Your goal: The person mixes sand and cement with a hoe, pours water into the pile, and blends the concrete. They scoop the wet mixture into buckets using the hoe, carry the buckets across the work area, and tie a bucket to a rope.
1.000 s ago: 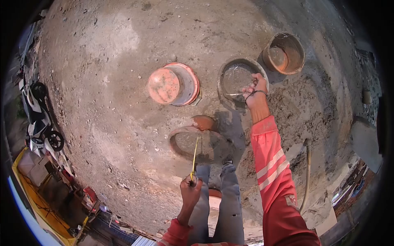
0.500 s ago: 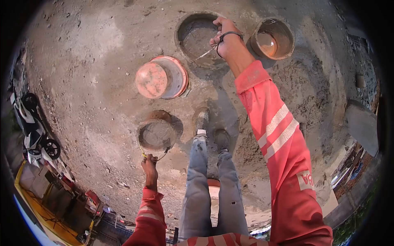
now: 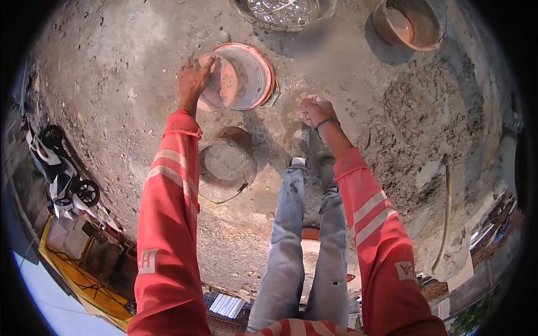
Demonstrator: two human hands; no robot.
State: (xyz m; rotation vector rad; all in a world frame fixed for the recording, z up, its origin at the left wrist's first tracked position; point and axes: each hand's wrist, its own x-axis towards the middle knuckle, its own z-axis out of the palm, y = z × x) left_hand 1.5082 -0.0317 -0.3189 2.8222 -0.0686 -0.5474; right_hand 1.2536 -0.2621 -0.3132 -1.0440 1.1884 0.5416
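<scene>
My left hand (image 3: 194,81) is at the left side of an orange bucket (image 3: 223,89), its thumb and fingers apart over the bucket's edge. This bucket sits with another orange-rimmed bucket (image 3: 260,75). My right hand (image 3: 316,111) hovers above the ground right of the buckets, fingers loosely bent, with nothing visible in them. Below the orange buckets stands a small bucket of grey material (image 3: 227,162), its wire handle (image 3: 224,200) hanging down toward me. At the top edge, a wide tub (image 3: 280,27) holds shiny wet contents and is partly cut off.
A brown bucket (image 3: 412,28) stands at the upper right. Rough wet material (image 3: 426,112) covers the ground on the right, near a hose (image 3: 446,218). A motorcycle (image 3: 61,168) is at the far left. My legs and feet are at lower centre. A grey blur covers ground beside the tub.
My left hand let go of the small bucket's handle and moved up to the orange bucket. My right hand left the wide tub and came back toward me. The view shifted.
</scene>
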